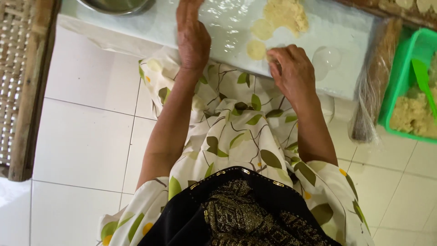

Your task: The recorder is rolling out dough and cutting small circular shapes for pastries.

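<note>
Left hand: the left hand (193, 38) is lying flat, palm down, fingers (187, 10) stretched out together toward the far side, holding nothing and pressing on the glossy clear plastic sheet (227, 23).
Right hand: the right hand (293, 73) is curling over the near edge, fingers (274, 61) bent and closing on a small pale yellow round of dough (256, 49); whether they are actually pinching it, I cannot tell.
Dough rounds: two flattened pale discs, the second (262, 28) just beyond the first, are sitting near the middle of the sheet, with a crumbly cream dough heap (287, 13) touching them on the far side.
Counter: the low white counter (350, 32) is carrying the sheet, its long axis running left to right across the lap.
Pointing: the discs are round, so no direction is showing; the pair is lining up near to far.
Doing it well: judging from this, keeping the left palm flat is steadying the sheet while the right fingertips are working gently at the disc's edge, avoiding tearing.
Surroundings: a green plastic tub of crumbly dough (403, 77) is standing at the right; a metal bowl (114, 5) at far left.
</note>
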